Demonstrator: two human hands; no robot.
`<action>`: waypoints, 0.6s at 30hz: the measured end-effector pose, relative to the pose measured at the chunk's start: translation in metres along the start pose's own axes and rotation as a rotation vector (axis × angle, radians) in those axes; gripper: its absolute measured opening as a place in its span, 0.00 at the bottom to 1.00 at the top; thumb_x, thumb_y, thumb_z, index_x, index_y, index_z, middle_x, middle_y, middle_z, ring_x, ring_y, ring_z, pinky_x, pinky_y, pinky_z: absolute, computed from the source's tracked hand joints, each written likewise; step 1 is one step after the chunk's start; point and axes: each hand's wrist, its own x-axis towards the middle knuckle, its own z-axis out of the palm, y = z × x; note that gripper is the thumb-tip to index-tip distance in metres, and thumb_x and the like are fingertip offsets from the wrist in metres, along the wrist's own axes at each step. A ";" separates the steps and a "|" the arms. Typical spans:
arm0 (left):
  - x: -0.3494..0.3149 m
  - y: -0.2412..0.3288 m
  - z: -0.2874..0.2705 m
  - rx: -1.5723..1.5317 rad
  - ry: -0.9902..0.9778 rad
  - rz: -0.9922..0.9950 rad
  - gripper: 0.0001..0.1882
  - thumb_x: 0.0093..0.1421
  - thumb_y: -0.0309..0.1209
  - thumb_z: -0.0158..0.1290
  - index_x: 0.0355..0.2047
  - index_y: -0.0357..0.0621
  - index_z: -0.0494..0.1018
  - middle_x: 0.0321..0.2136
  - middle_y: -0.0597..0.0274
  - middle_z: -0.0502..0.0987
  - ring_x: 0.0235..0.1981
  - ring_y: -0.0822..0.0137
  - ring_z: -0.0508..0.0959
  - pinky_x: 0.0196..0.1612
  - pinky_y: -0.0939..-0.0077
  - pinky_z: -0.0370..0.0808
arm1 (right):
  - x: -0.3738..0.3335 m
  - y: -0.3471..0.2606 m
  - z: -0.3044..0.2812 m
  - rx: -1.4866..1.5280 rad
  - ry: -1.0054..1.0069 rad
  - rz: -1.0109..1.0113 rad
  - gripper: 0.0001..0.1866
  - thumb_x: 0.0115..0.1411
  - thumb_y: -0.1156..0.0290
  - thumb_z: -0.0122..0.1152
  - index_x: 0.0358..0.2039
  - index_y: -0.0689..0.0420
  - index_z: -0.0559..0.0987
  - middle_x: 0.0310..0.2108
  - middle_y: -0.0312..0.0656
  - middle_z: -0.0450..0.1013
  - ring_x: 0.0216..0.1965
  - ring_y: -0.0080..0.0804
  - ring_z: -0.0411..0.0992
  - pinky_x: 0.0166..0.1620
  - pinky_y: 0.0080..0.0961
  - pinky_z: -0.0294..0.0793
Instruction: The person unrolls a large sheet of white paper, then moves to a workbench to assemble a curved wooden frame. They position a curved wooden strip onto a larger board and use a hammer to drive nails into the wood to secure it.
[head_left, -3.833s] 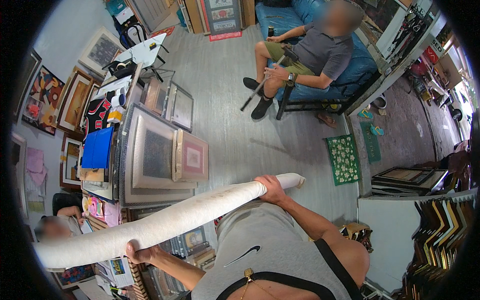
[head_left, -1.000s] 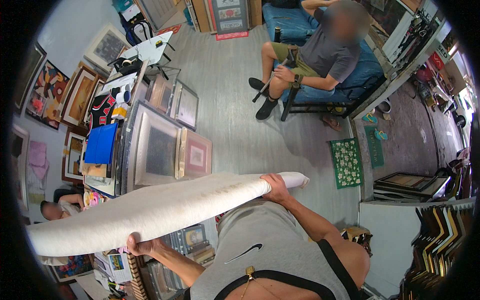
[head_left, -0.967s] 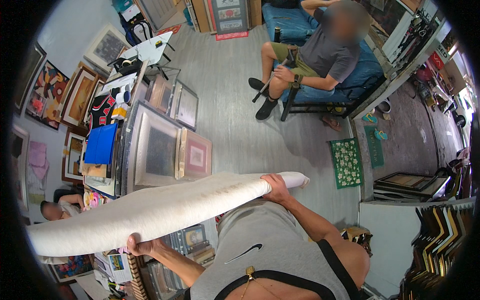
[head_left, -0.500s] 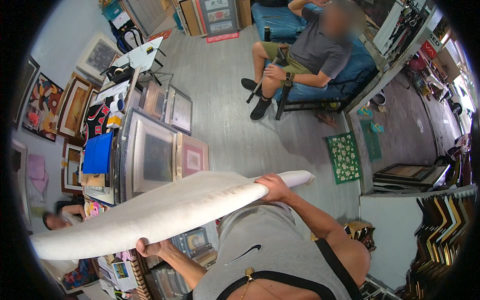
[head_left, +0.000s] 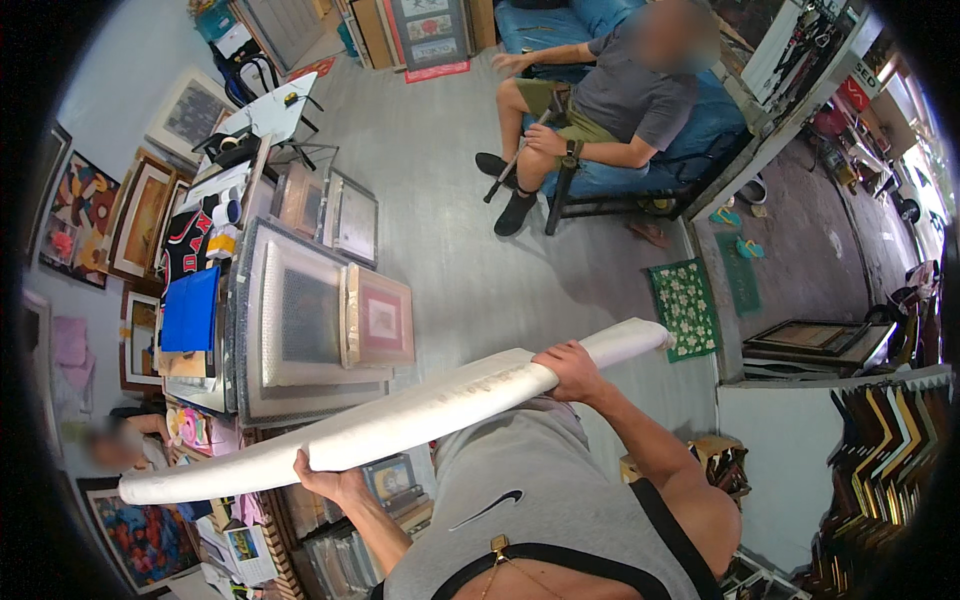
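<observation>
A long white roll (head_left: 420, 420), perhaps canvas or heavy paper, lies slantwise across the front of my body. It has faint brownish smudges along its middle, and its right end sits farther from me than its left. Toward the right end, my right hand (head_left: 568, 370) is closed over the roll from above, fingers wrapped round it. My left hand (head_left: 328, 480) grips it from the near underside, thumb up against its side; the fingers beneath are mostly hidden.
Bubble-wrapped picture frames (head_left: 310, 310) lean at the left, beside a shelf with a blue folder (head_left: 192, 310). Someone with a cane sits on a blue sofa (head_left: 720, 110). A green mat (head_left: 684, 310) lies by the doorway; frame corner samples (head_left: 895, 440) hang at right. Another person is at far left.
The roll has shifted to the right and looks narrower, with less of a loose flap showing. Both hands moved slightly right with it. The seated person has lowered a raised arm.
</observation>
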 end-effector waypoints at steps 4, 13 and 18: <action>0.005 -0.011 -0.013 -0.005 -0.052 0.021 0.27 0.49 0.40 0.56 0.47 0.38 0.67 0.44 0.52 0.72 0.46 0.53 0.73 0.49 0.52 0.73 | 0.009 -0.001 -0.009 0.017 -0.250 0.037 0.22 0.36 0.68 0.68 0.36 0.49 0.76 0.32 0.39 0.76 0.37 0.39 0.74 0.43 0.36 0.66; -0.006 -0.015 0.003 0.059 0.206 -0.001 0.32 0.52 0.43 0.53 0.53 0.38 0.63 0.49 0.49 0.68 0.52 0.49 0.68 0.55 0.48 0.67 | 0.011 -0.011 -0.018 0.021 -0.357 0.032 0.28 0.36 0.69 0.69 0.43 0.44 0.76 0.36 0.38 0.76 0.41 0.39 0.74 0.44 0.37 0.66; -0.003 -0.017 -0.005 0.043 0.188 -0.027 0.33 0.52 0.46 0.52 0.54 0.39 0.62 0.50 0.49 0.67 0.53 0.48 0.67 0.56 0.48 0.65 | 0.008 -0.011 -0.021 0.071 -0.396 0.075 0.31 0.36 0.70 0.70 0.47 0.43 0.75 0.37 0.39 0.75 0.44 0.37 0.72 0.45 0.36 0.65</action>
